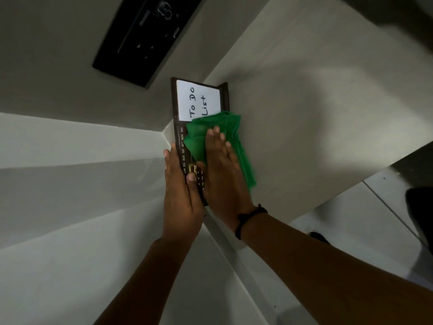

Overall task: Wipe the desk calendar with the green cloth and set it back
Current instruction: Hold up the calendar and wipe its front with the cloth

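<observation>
Our left hand (179,195) grips the dark-framed desk calendar's (199,102) edge; our right hand (222,170), fingers flat, presses the crumpled green cloth (199,134), hiding lower dates.

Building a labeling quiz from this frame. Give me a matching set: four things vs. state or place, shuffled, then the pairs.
Things:
1. left hand
2. right hand
3. green cloth
4. black panel

States or places:
A. on the wall, upper left
B. pressed flat on the cloth
C. grips the edge of the desk calendar
D. lies over the calendar's face, below the white To Do List card

Pairs: 1-C, 2-B, 3-D, 4-A
</observation>
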